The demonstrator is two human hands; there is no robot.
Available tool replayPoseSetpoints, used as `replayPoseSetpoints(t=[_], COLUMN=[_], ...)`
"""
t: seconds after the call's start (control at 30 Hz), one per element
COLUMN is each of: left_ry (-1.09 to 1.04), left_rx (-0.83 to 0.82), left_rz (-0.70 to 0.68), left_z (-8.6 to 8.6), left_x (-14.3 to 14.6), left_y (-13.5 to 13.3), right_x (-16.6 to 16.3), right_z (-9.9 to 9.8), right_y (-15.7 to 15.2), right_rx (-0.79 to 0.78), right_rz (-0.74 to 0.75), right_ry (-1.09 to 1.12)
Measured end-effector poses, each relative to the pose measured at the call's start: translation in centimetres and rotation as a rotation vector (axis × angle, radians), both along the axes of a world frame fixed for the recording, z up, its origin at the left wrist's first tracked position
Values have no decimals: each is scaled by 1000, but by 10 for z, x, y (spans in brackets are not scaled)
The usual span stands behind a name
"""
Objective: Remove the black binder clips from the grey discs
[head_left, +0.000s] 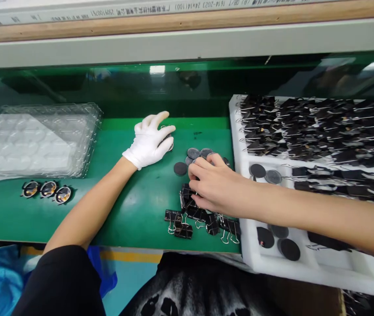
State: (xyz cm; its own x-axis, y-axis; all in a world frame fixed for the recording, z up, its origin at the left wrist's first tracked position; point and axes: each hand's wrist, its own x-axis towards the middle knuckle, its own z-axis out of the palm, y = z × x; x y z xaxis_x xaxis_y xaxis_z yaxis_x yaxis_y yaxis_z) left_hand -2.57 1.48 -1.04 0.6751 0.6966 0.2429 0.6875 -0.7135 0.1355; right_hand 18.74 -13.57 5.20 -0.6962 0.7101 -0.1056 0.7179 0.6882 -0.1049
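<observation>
My left hand (149, 140), in a white glove, rests on the green table with its fingers curled over a small round part that is mostly hidden. My bare right hand (218, 184) reaches in from the right and pinches at the black binder clips (187, 221) piled near the front edge. Its fingers are closed together on one clip at the top of the pile. Several dark grey round discs (193, 153) lie just beyond its fingertips, with one disc (180, 168) lying apart to the left.
A white foam tray (246, 245) at right holds many clipped assemblies (321, 127) and loose discs (265, 171). A stack of clear blister trays (38, 140) sits at left. Three round metal-ringed parts (47, 189) lie before it. A grey shelf rail (187, 44) spans above.
</observation>
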Motion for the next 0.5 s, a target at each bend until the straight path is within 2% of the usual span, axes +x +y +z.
replayPoseSetpoints(t=[0.1,0.17,0.27,0.37,0.5], left_ry=[99,186,318,412,418], left_rx=[-99,-116,-79,-10,53], left_rz=[-188,-190,-121,-8,71], left_z=[5,10,16,19,20], left_x=[-12,-16,-14,-8,-5], left_y=[13,19,21,17,12], right_x=[4,12,29,42,51], right_z=[14,25,32,19,-10], right_y=[11,29,67,108,144], right_rx=[-107,-156,-135,-98,-193], right_rz=[-65,-152,-273,-333,-246], right_ry=[193,282,290,222,191])
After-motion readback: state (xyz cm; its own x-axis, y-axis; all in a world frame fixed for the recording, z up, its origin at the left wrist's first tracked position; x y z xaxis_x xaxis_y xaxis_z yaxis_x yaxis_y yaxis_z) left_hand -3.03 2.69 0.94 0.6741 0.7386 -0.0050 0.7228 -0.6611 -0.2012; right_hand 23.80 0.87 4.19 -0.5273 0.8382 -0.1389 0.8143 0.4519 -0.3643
